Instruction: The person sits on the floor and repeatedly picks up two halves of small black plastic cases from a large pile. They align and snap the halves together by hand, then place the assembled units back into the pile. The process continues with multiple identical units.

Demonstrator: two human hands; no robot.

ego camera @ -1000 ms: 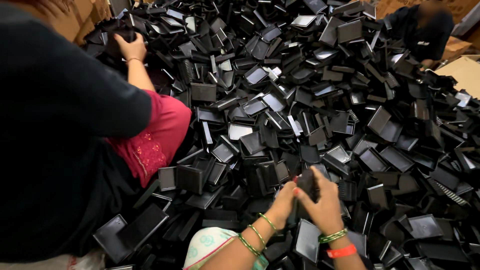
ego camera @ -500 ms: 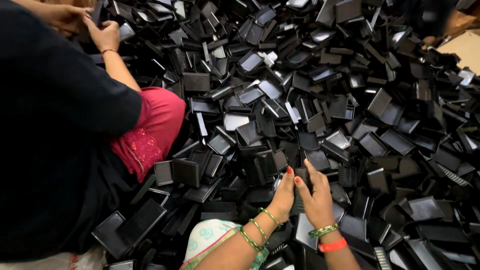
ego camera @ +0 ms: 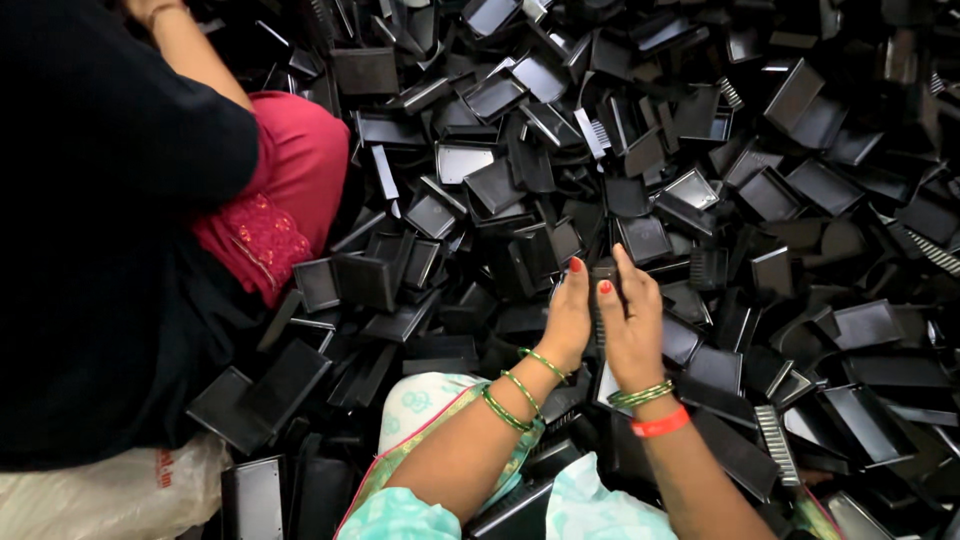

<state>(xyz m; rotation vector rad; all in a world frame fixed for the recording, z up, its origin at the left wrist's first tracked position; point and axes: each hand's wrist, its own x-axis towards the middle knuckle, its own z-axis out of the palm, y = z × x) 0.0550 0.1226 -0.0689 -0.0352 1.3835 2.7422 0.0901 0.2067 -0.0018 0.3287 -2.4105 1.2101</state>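
We hold a small black plastic piece (ego camera: pixel 601 300) between both hands, above the heap of black trays (ego camera: pixel 760 190). Its long axis runs roughly upright in the view, away from the wrists. The left hand (ego camera: pixel 568 318) presses its fingers closed against the left edge; the right hand (ego camera: pixel 630 325) wraps the right edge, fingers curled shut on it — both hands touch the piece, neither nearer. A comb-like ribbed part (ego camera: pixel 772 440) lies near the right wrist. A co-worker in a black sleeve (ego camera: pixel 120 200) and red garment (ego camera: pixel 280 200) sits well to the left.
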